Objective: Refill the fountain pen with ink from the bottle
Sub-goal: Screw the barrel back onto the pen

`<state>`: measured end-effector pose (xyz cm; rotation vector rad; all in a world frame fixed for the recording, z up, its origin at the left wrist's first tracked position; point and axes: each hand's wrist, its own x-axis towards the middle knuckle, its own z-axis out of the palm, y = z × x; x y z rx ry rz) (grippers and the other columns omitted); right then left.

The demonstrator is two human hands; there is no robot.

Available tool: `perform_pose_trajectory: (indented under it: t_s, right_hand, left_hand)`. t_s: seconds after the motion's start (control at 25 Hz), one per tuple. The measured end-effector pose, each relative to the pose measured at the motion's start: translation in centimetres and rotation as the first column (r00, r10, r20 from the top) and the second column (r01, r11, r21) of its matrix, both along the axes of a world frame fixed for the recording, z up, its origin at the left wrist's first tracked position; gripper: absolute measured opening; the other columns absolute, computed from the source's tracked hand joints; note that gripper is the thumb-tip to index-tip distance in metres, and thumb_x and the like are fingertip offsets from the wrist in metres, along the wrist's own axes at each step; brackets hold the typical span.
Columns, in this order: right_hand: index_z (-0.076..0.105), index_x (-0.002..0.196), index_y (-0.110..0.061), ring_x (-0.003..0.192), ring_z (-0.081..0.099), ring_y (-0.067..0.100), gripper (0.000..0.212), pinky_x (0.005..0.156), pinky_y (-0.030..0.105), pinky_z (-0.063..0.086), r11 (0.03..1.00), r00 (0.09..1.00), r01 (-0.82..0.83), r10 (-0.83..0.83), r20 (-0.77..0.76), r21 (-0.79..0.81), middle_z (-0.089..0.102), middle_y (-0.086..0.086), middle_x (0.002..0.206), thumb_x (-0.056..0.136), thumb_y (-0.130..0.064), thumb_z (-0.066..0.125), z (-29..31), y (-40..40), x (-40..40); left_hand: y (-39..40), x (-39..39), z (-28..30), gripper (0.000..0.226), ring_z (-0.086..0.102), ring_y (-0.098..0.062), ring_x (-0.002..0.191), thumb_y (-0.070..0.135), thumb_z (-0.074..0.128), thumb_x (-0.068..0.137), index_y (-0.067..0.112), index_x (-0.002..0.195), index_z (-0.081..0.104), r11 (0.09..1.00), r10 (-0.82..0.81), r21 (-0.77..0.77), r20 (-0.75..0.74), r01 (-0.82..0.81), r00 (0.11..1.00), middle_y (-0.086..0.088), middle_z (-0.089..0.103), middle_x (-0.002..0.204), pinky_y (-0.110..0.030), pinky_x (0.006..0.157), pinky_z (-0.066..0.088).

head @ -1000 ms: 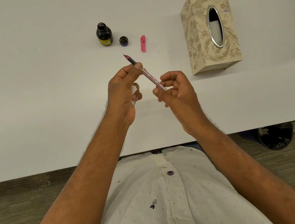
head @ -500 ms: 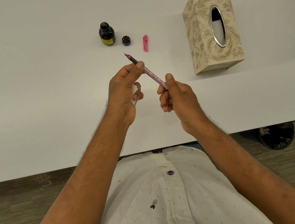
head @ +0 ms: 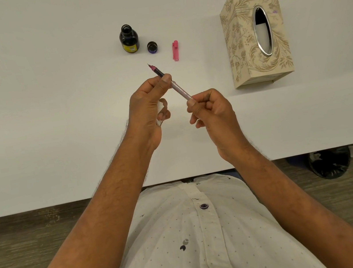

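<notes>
I hold a slim pink fountain pen (head: 178,90) slantwise above the white table (head: 49,108), nib pointing up and left toward the bottle. My left hand (head: 148,105) pinches the front section between thumb and fingers and also keeps a small white wad against its palm. My right hand (head: 210,110) grips the rear end of the barrel. The dark ink bottle (head: 129,38) with a yellow label stands uncapped further back. Its small round cap (head: 152,47) lies just right of it. The pink pen cap (head: 175,50) lies right of that.
A beige floral tissue box (head: 256,36) stands at the right of the table, its oval slot facing up. The table's near edge runs just above my white buttoned shirt (head: 199,235). A dark chair base (head: 330,164) sits on the floor at right.
My right hand has shifted its fingers on the rear of the barrel, turning around it. The pen and my left hand stay nearly in place.
</notes>
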<state>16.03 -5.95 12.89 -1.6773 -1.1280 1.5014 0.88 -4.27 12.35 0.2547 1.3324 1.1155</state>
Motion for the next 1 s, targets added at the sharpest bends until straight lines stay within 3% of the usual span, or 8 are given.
perform_pose_trajectory:
  t_s: [0.32, 0.44, 0.52, 0.6, 0.64, 0.76, 1.0]
  right_hand:
    - [0.06, 0.081, -0.014, 0.051, 0.049, 0.01, 0.046, 0.05, 0.02, 0.043, 0.993, 0.998, -0.02, 0.014, -0.054, -0.115, 0.054, -0.003, 0.055, 0.111, -0.04, 0.035, 0.5, -0.2, -0.9]
    - [0.061, 0.079, -0.013, 0.051, 0.052, 0.012, 0.052, 0.05, 0.022, 0.044, 0.991, 0.999, -0.018, 0.014, -0.032, -0.129, 0.06, -0.001, 0.057, 0.11, -0.045, 0.035, 0.9, -0.3, -0.9]
    - [0.064, 0.096, -0.012, 0.061, 0.06, 0.013, 0.041, 0.057, 0.023, 0.048, 0.997, 0.999, -0.036, 0.036, -0.003, -0.075, 0.07, 0.002, 0.078, 0.108, -0.044, 0.041, 0.6, 0.0, -1.1]
    - [0.058, 0.112, -0.018, 0.078, 0.068, 0.015, 0.023, 0.067, 0.029, 0.054, 0.999, 0.998, -0.034, 0.033, 0.048, 0.007, 0.07, 0.001, 0.101, 0.101, -0.039, 0.06, 0.2, 0.3, -0.9]
    - [0.056, 0.112, -0.021, 0.084, 0.069, 0.018, 0.025, 0.071, 0.031, 0.057, 0.997, 0.997, -0.03, 0.025, 0.078, 0.068, 0.068, 0.0, 0.105, 0.096, -0.035, 0.069, 0.1, 1.0, -0.9]
    - [0.057, 0.101, -0.023, 0.082, 0.069, 0.017, 0.022, 0.071, 0.031, 0.059, 0.993, 0.989, -0.031, 0.014, 0.148, 0.111, 0.068, 0.0, 0.097, 0.091, -0.024, 0.076, -0.1, 0.7, -0.6]
    - [0.061, 0.102, -0.012, 0.067, 0.065, 0.012, 0.012, 0.064, 0.027, 0.055, 0.997, 0.999, -0.027, 0.024, 0.049, 0.068, 0.072, 0.003, 0.087, 0.101, -0.024, 0.063, 0.0, 0.5, -0.3]
  left_hand:
    - [0.1, 0.1, 0.4, 0.015, 0.027, -0.012, 0.049, 0.022, 0.072, 0.092, 0.012, 0.103, 0.071, 1.0, -0.019, 0.019, 0.038, 0.018, 0.999, -0.001, 0.071, 0.1, -0.022, 0.046, 0.031]
    - [-0.1, 0.1, 0.3, 0.011, 0.024, -0.013, 0.051, 0.023, 0.072, 0.092, 0.014, 0.099, 0.072, 0.999, -0.039, 0.029, 0.032, 0.038, 0.999, -0.001, 0.072, 0.1, -0.022, 0.046, 0.032]
    - [0.0, 0.1, 0.1, 0.008, 0.026, -0.013, 0.052, 0.025, 0.073, 0.091, 0.017, 0.093, 0.072, 0.998, -0.053, 0.021, 0.003, 0.053, 0.999, -0.002, 0.069, 0.1, -0.023, 0.049, 0.033]
    - [0.2, 0.2, 0.0, 0.008, 0.029, -0.013, 0.053, 0.027, 0.074, 0.09, 0.019, 0.091, 0.074, 0.998, -0.052, 0.02, -0.001, 0.052, 0.999, -0.004, 0.067, 0.099, -0.024, 0.051, 0.033]
    - [1.0, 0.2, 0.1, 0.007, 0.03, -0.012, 0.054, 0.027, 0.074, 0.09, 0.02, 0.09, 0.074, 0.998, -0.06, 0.038, -0.004, 0.06, 0.998, -0.005, 0.067, 0.099, -0.025, 0.051, 0.032]
    - [0.7, 0.4, -0.2, 0.008, 0.033, -0.012, 0.056, 0.029, 0.074, 0.09, 0.021, 0.089, 0.076, 0.997, -0.071, -0.007, -0.04, 0.071, 0.997, -0.007, 0.065, 0.1, -0.024, 0.05, 0.035]
    - [0.7, 0.5, -0.1, 0.007, 0.03, -0.013, 0.054, 0.027, 0.074, 0.09, 0.019, 0.091, 0.076, 0.997, -0.076, 0.006, -0.014, 0.076, 0.997, -0.006, 0.065, 0.099, -0.024, 0.05, 0.032]
